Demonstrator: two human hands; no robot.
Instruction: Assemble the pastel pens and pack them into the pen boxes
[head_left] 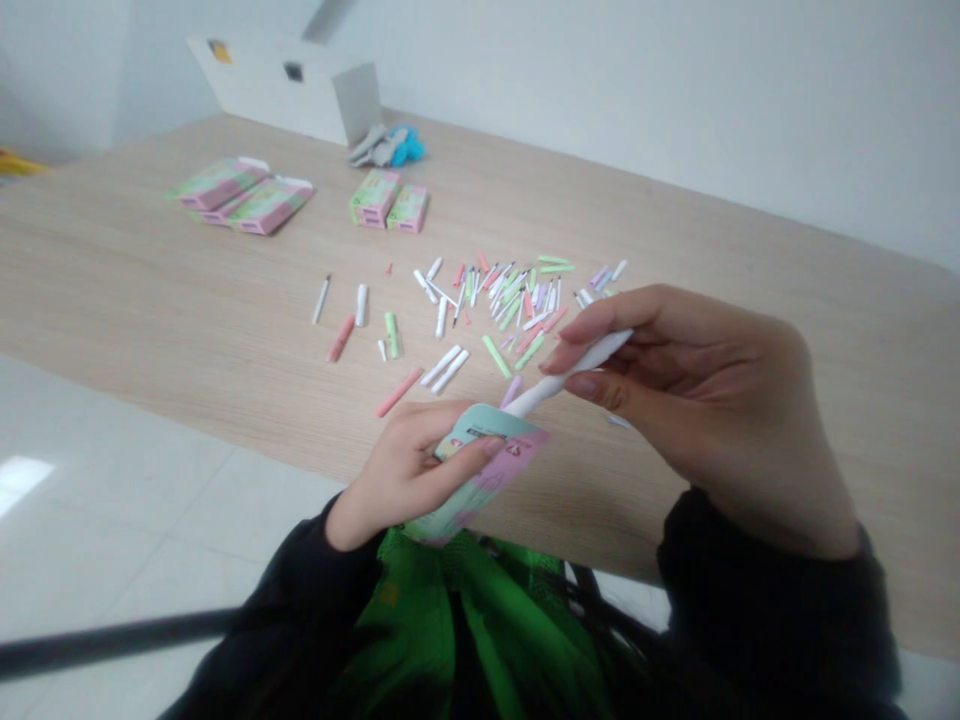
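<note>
My left hand (409, 470) is closed round a small pink and green cardboard box (487, 470), held at the near edge of the wooden table (187, 290). My right hand (697, 390) pinches a white pen (577, 370) between thumb and fingers. The pen's lower end sits at the open top of the box. Both sleeves are black.
Several loose pens and caps (510, 295) in white, pink and green lie scattered mid-table. Two small boxes (388, 198) and flatter boxes (244, 195) sit further back. A white carton (292, 85) and a grey-blue cloth (390, 147) stand by the wall. A green mesh bag (480, 620) lies in my lap.
</note>
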